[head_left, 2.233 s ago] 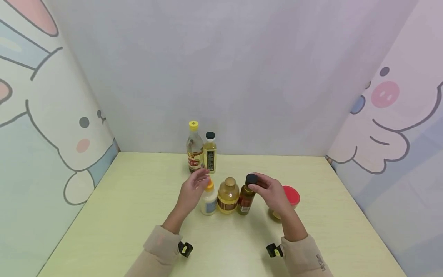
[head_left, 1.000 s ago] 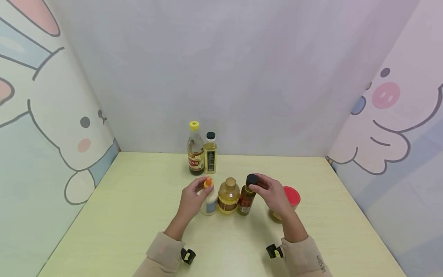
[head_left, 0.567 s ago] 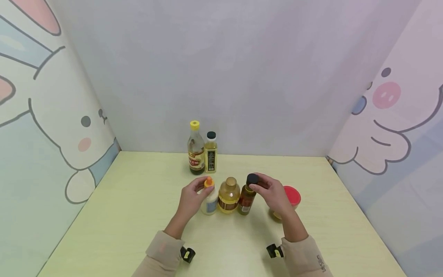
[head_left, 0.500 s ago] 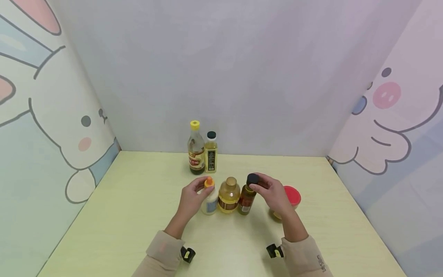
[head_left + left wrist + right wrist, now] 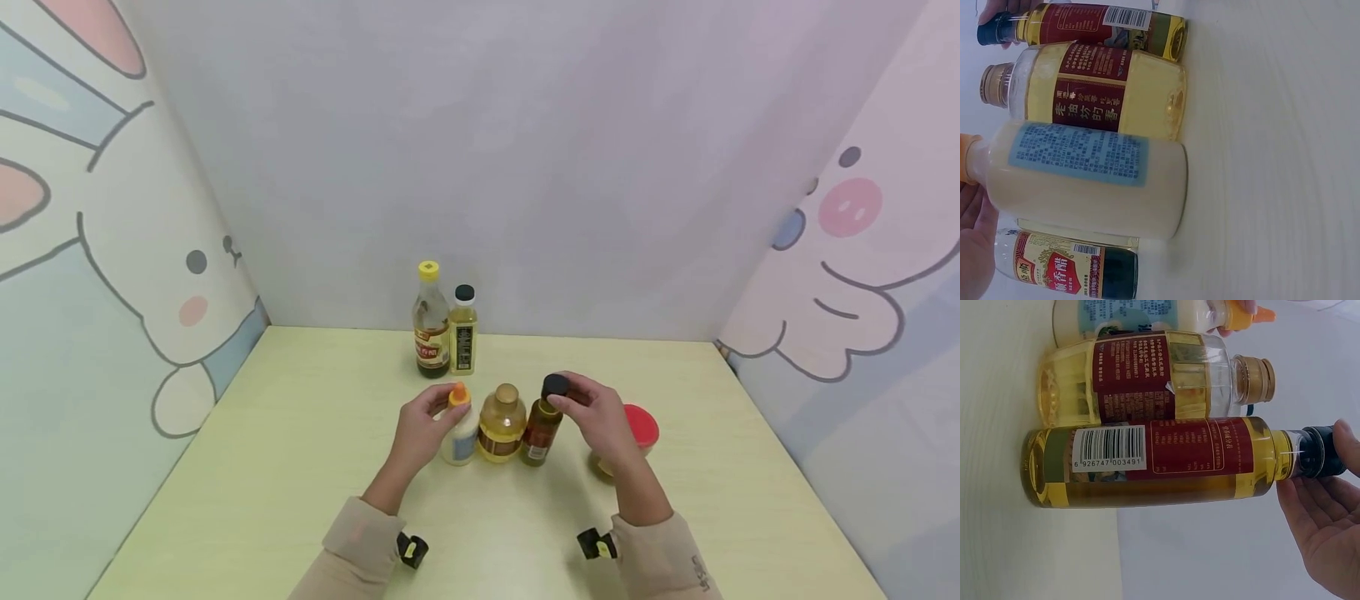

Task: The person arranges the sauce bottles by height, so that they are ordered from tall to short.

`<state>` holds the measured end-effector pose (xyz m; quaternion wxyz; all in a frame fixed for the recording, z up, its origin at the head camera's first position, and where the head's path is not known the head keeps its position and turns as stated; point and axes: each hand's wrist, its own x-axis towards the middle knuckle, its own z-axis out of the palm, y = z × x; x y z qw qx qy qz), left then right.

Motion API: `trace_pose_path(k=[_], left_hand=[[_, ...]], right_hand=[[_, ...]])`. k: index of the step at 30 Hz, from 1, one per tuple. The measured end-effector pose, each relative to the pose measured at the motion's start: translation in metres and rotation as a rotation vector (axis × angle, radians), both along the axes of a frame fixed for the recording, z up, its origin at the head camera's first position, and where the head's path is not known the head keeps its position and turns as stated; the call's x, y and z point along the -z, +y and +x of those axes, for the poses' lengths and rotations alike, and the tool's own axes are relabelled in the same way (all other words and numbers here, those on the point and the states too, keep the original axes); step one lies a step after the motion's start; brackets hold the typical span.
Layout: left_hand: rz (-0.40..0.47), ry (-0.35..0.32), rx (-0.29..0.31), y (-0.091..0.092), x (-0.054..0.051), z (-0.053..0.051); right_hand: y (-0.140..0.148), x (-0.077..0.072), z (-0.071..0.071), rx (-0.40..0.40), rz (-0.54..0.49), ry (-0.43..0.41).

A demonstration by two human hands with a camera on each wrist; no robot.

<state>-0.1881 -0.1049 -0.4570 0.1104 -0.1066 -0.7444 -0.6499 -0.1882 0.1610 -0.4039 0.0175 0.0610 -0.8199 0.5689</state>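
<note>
We see a pale tabletop (image 5: 322, 417) with thin, faint streaks like wood. A white squeeze bottle (image 5: 462, 446) stands on it, smooth and round like a tube, with a blue label and a pointy orange cap (image 5: 460, 395). Just beside it is a fat, see-through oil bottle (image 5: 502, 425) with yellow oil, a dark red label and a gold-brown cap. Next in the row comes a slim, shiny oil bottle (image 5: 540, 433) with darker oil and a smooth black cap (image 5: 556, 384). We can't tell if the three touch.

Our left hand (image 5: 422, 427) is nearly closed, pinching the orange cap between thumb and fingers. Our right hand (image 5: 603, 421) is curled too, and it grips the black cap the same way.

Behind the row stand a clear vinegar bottle (image 5: 432, 333) with a yellow cap and a flat-sided bottle (image 5: 464, 333) of pale yellow liquid. A red-lidded jar (image 5: 642, 423) sits partly hidden behind our right arm.
</note>
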Motion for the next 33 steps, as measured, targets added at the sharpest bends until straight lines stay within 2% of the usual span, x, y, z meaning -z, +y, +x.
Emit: trace_pose_path(k=[17,20,27,31,33], left_hand=[[-0.021,-0.033,-0.02,0.002,0.0,0.0],[-0.036,-0.046,-0.025,0.004,-0.007,0.004],[-0.053,-0.034,-0.014,0.006,-0.035,0.02],[-0.057,-0.023,-0.01,0.006,-0.038,0.022],[-0.056,-0.02,-0.009,0.006,-0.034,0.019]], right_hand=[[-0.001,-0.012,-0.011,0.024,0.025,0.016],[-0.001,-0.013,-0.013,0.028,0.026,0.022],[-0.003,-0.015,-0.019,0.053,0.008,0.012],[-0.005,-0.017,-0.022,0.068,0.007,0.006],[-0.006,-0.018,-0.024,0.072,0.009,0.009]])
